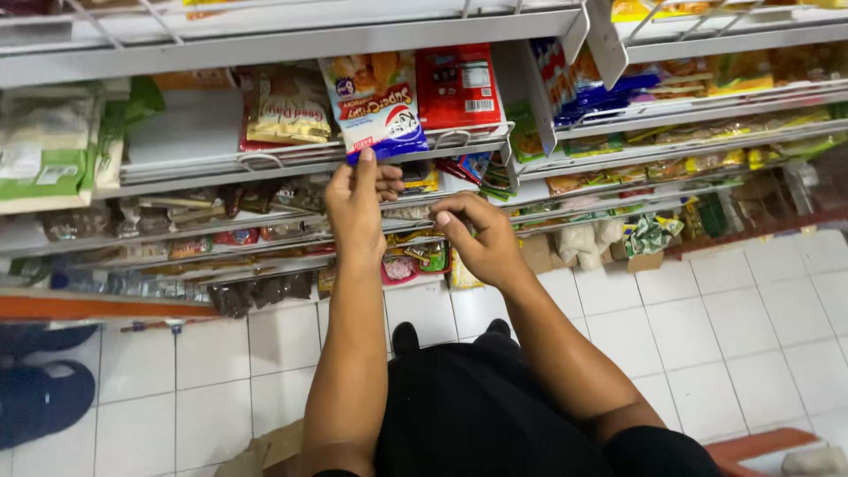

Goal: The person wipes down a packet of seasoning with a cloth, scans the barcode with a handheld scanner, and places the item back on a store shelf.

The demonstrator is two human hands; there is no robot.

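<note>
The blue-and-white snack packet (380,110) stands at the front of a grey wire-fronted shelf (291,163), its lower edge pinched by my left hand (355,208), fingers closed on it from below; I read that as grasping the packet while it leans against the shelf rail. Just right of the packet stands a red packet (458,84), upright and touching it; just left of it sits a beige-and-gold packet (287,110), and further left a stack of green-and-white bags (44,141). My right hand (477,238) hovers below and right of the packet, fingers curled with thumb and forefinger near each other; whether it holds anything small I cannot tell. Below the packet run lower shelves (221,230) crowded with small sweets and sachets; to its right a second bay (698,115) carries blue and yellow goods. A white tiled floor (751,336) lies beneath. As I judge it, the packet is nearly in its row on the shelf, already level with its neighbours; what is left is to let it sit squarely behind the rail and free my left hand.
</note>
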